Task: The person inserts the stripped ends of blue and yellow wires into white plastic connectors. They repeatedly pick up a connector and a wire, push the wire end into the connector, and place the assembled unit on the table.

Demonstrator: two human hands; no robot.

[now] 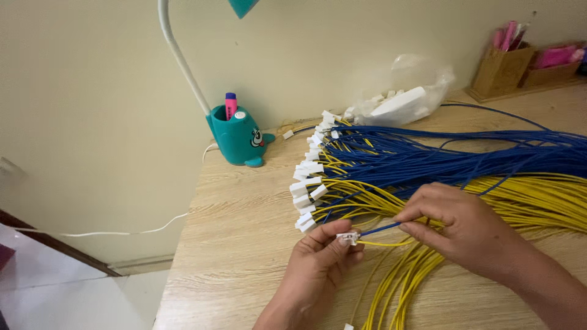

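Small white connector pinched at six o'clock, blue wire going in.

I see the left hand point(315, 269) with fingers closed on the white connector point(348, 238); the right hand point(461, 229) pinches the blue wire point(380, 230) tight at its three o'clock, a yellow wire point(382, 244) trailing just under; my worry is the wire bending short of its slot, or the loose yellow wires point(400, 281) snagging at five o'clock; finished connectors point(309, 183) fan at eleven; pale wooden table point(238, 244), teal lamp base point(238, 137) and cream wall point(92, 91) beyond.
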